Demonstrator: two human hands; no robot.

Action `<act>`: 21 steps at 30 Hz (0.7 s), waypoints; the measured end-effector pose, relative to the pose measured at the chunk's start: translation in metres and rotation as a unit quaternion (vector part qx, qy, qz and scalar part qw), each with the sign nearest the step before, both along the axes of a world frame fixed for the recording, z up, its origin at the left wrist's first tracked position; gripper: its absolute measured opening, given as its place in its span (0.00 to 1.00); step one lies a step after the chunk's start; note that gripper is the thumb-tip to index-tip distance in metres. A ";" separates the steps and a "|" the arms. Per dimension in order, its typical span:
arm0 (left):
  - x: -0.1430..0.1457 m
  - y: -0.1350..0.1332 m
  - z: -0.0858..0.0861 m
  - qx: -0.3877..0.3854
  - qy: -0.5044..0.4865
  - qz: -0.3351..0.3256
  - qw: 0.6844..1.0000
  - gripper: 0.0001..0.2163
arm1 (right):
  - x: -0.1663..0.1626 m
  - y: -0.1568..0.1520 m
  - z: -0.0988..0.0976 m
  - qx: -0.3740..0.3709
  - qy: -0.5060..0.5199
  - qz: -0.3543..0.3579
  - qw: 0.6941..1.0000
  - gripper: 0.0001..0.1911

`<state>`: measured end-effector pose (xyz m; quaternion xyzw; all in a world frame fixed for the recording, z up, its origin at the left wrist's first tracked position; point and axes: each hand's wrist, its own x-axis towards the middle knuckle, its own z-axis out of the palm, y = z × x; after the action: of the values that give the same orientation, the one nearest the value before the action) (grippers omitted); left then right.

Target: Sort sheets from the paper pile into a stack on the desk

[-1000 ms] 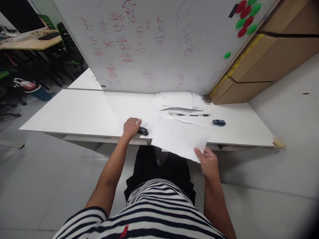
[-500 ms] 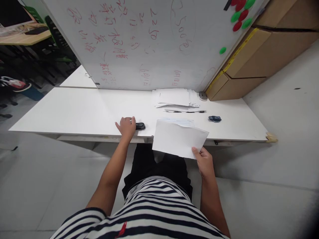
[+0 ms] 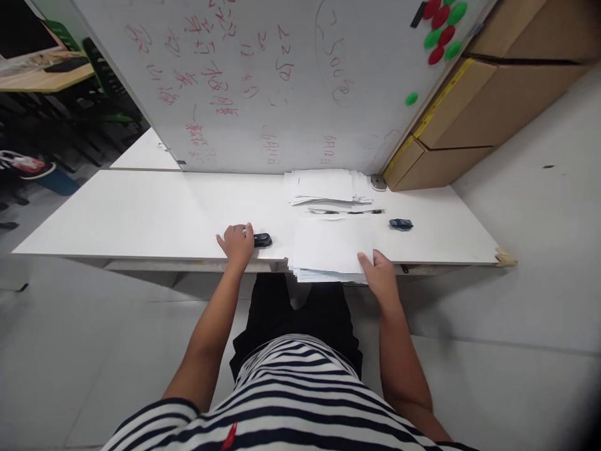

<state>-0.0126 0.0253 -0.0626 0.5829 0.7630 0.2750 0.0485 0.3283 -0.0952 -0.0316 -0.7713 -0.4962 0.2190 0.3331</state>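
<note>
My left hand (image 3: 237,245) rests near the table's front edge, its fingers over one end of a black stapler (image 3: 263,240); the rest of the stapler juts out to the right. In my right hand (image 3: 380,275) the thumb lies on top of a white sheet of paper (image 3: 328,244) and the fingers are at its right edge. That sheet lies flat over a pile of papers (image 3: 323,276), whose printed edges show at the front, past the table edge.
Behind lies a thick stack of papers (image 3: 323,186), with a thin clear strip with black parts (image 3: 347,212) before it. A small dark blue object (image 3: 400,224) sits to the right. A whiteboard (image 3: 244,81) and cardboard boxes (image 3: 451,113) stand along the back.
My right hand has brought the tilted sheet down and forward, flat onto the pile of papers. My left hand has stayed at the stapler. The view has shifted slightly.
</note>
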 end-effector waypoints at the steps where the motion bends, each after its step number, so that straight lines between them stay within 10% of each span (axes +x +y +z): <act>1: 0.000 0.000 0.001 -0.005 -0.005 0.000 1.000 0.19 | -0.001 0.007 -0.003 -0.015 -0.058 0.001 0.998 0.20; 9: 0.001 -0.004 -0.004 0.035 0.005 0.008 0.999 0.20 | -0.031 0.047 -0.017 0.040 -0.325 -0.029 0.944 0.28; 14: -0.001 -0.007 -0.018 0.076 0.016 -0.038 0.996 0.20 | -0.038 0.140 -0.006 0.094 -0.363 0.111 0.920 0.28; 21: -0.005 -0.007 -0.024 0.115 0.030 -0.042 0.992 0.20 | -0.020 0.234 -0.005 -0.047 -0.441 0.254 0.860 0.25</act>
<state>-0.0176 0.0179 -0.0867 0.6237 0.7028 0.3409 -0.0299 0.3082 0.1388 -0.0368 -0.6494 -0.7588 -0.0441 -0.0239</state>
